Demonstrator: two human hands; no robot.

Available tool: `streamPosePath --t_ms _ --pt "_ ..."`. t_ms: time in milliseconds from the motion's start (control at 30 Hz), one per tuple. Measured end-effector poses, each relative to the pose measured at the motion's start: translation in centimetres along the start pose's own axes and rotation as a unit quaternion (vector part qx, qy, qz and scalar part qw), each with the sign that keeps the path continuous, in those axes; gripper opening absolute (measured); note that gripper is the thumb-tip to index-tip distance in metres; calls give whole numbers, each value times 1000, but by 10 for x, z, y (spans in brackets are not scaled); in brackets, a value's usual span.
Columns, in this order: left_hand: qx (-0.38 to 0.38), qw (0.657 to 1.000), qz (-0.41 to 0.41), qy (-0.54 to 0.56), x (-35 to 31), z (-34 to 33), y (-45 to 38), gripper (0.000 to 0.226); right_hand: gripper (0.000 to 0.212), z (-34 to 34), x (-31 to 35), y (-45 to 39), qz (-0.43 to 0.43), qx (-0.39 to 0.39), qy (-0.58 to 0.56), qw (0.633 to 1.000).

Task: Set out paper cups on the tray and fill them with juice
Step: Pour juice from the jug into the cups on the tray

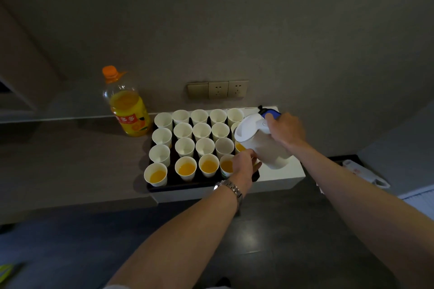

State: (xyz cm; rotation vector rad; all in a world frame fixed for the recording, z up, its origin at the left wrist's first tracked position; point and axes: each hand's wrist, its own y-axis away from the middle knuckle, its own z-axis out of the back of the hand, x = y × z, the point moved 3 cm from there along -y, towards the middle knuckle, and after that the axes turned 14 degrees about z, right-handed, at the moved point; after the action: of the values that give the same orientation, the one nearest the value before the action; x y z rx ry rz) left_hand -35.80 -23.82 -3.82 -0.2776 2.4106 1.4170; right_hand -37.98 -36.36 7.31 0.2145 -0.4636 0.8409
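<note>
1. Running along the grey wall [281, 30], a dim countertop [70, 159] carries everything; its right part is a white shelf-like block [281, 178].
2. Sitting on that block, a dark rectangular tray [202, 184] holds white paper cups [185, 146] packed in rows, rims nearly touching.
3. Standing just left of the tray's far corner, a clear juice bottle [128, 105] with an orange cap is upright and a little more than half full of orange juice.
4. Tilted over the tray's right side, a white jug [260, 145] with a blue handle leans its spout down and left, toward a cup with juice [239, 147] in the second row from the front.
5. The right hand [285, 130] has its fingers wrapped around the jug's handle at the top.
6. The left hand [244, 163], a metal watch [231, 189] on its wrist, curls over the front right corner of the tray, its fingers closed round a cup that it mostly hides; what that cup contains cannot be seen.
7. In the front row, four cups show orange juice [186, 168], each roughly half full.
8. The cups in the rows behind look empty, white inside, apart from the one under the jug.
9. On the wall behind the tray sits a strip of power sockets [218, 89].
</note>
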Motion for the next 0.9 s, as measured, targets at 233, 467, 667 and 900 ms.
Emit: streamPosePath --t_ms 233,467,667,900 --pt "14 1000 13 8 1 6 -2 35 47 -4 15 3 3 -19 22 1000" --pt "21 999 24 10 3 7 0 41 46 -5 24 2 10 -11 61 998" --pt "25 999 27 13 5 6 2 43 46 -4 26 2 9 -5 67 998" --pt "29 999 36 13 8 6 2 43 50 -6 23 1 13 -6 78 997"
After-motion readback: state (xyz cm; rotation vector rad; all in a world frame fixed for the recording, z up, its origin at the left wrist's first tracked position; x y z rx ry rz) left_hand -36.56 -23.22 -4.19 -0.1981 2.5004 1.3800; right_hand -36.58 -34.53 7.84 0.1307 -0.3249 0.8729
